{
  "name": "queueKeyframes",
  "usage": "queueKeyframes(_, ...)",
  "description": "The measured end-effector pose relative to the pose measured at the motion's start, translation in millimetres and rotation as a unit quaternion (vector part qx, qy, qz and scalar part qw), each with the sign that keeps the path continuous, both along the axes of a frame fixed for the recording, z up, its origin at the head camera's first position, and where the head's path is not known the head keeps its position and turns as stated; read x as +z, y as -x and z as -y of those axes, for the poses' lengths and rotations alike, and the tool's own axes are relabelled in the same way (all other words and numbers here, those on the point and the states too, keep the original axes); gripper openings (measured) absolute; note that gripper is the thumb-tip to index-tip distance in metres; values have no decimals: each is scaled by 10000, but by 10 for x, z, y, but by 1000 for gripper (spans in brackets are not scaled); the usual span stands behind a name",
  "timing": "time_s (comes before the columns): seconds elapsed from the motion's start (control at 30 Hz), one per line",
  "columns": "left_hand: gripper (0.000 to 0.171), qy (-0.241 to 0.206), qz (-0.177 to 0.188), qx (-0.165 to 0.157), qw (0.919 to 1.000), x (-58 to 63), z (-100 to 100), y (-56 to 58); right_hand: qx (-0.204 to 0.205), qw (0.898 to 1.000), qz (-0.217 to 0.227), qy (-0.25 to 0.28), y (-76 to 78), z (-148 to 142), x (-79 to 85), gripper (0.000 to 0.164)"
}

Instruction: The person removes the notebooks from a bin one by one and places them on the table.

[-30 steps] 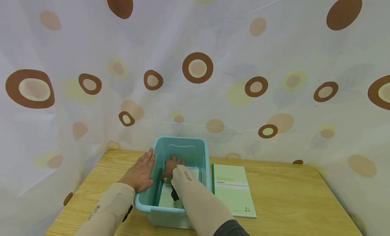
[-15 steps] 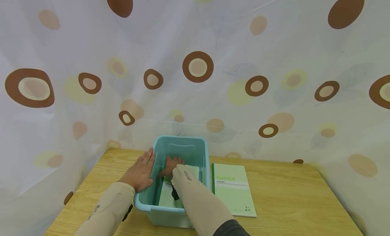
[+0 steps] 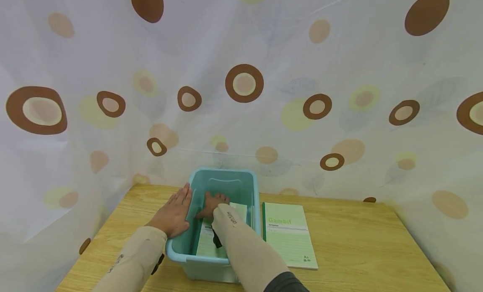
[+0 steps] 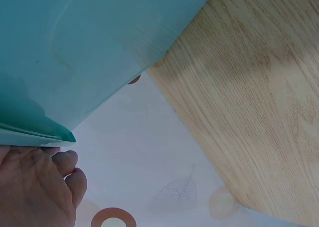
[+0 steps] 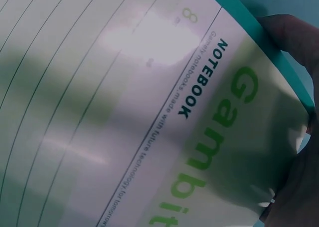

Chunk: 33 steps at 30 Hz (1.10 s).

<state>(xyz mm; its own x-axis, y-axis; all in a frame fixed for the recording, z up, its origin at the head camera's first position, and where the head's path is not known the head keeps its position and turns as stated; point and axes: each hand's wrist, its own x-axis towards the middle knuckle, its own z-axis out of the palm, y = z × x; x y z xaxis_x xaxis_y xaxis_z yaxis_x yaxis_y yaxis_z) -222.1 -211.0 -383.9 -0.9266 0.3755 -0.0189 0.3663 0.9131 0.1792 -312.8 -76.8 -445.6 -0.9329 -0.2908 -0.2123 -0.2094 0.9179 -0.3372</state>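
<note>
My left hand (image 3: 171,214) lies along the left rim of a light-blue plastic bin (image 3: 226,185), its fingers straight. In the left wrist view, the hand (image 4: 37,187) sits at the bin's edge. My right hand (image 3: 213,206) reaches down inside the bin with its fingers spread, over the far end of a pale green notebook (image 3: 211,244). The right wrist view shows that notebook (image 5: 149,127) up close, lettered "Gambit", with a green spine. There the thumb (image 5: 294,35) is at the spine edge, and the other fingers are at the top end, mostly in shadow.
A second pale green notebook (image 3: 286,237) lies flat on the wooden table (image 3: 351,237), just right of the bin. A white curtain (image 3: 279,53) with brown and yellow spots hangs behind the table and along its left side.
The right hand's thumb and fingers have spread and shifted slightly within the bin. A little more of the notebook's far end shows beside the hand. The left hand has stayed put.
</note>
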Motion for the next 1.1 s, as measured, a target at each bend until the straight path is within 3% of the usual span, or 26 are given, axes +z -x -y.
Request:
queueKeyframes(0.23,78,-49,36,17,10000,8,2,-4,139,9997,-114,-179,83,22,-93,83)
queueKeyframes(0.67,76,-16,-56,-8,10000,-1,15,-9,-85,9996,-184,-215,-18,54,43,77)
queueKeyframes(0.9,77,11,40,26,10000,25,-6,-10,-277,9965,-552,-563,70,84,-51,78)
queueKeyframes(1.1,77,-20,105,25,9999,24,-19,-7,-388,9959,-535,-616,65,84,-17,74)
